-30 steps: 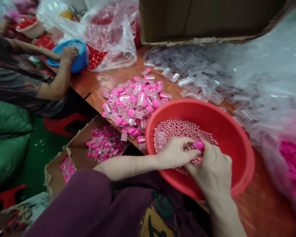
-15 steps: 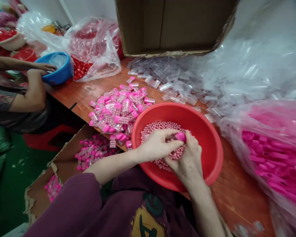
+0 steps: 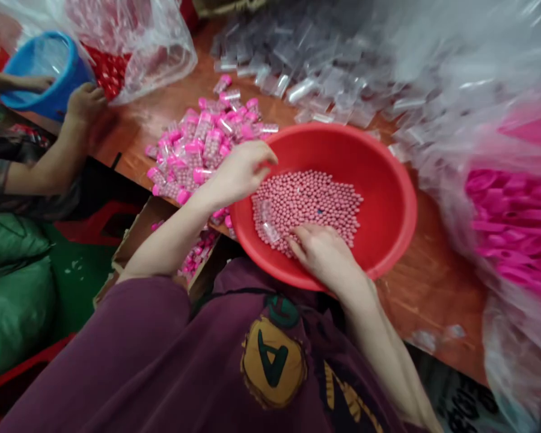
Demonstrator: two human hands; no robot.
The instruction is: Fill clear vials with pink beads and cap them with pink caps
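A red basin (image 3: 388,180) holds pink beads (image 3: 306,192). One clear plastic tube (image 3: 267,221) lies on the beads at the left. My left hand (image 3: 246,171) hovers over the basin's left rim, beside a pile of bead-filled tubes with pink caps (image 3: 193,147). Its thumb and fingers are curved and apart, with nothing visible between them. My right hand (image 3: 322,252) is low over the near side of the beads, fingertips at their surface. Its fingers are loosely bent and apart, and I see nothing held.
Loose clear tubes (image 3: 302,90) are heaped behind the basin. To the right, a plastic bag holds bright pink parts (image 3: 514,228). A cardboard box (image 3: 130,246) with filled tubes stands below the table edge. At left, another person's hand (image 3: 88,102) is beside a blue basin (image 3: 49,69).
My hands have parted from the pink-capped tube they held together. The left moved left to the rim, the right down to the beads. The view tilted down; the co-worker's hands shifted.
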